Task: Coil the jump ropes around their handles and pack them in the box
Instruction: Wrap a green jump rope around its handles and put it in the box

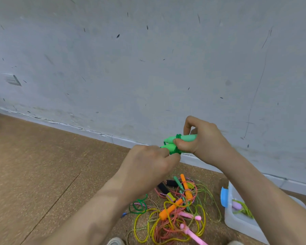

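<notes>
Two light green jump rope handles (171, 140) lie side by side in the air before the wall, with green rope wound around their middle. My right hand (200, 138) grips the handles' right half. My left hand (152, 161) pinches the green rope just under the coil, its fingers closed. On the floor below lies a tangled pile of jump ropes (177, 214) with orange, pink, green and dark handles. A clear plastic box (240, 221) with a blue latch stands at the right; a pale purple handle and green cord lie inside it.
A scuffed grey wall (148, 59) rises close ahead above a white baseboard. The floor (42, 165) is brown cork-like tile. Two shoe tips show at the bottom edge.
</notes>
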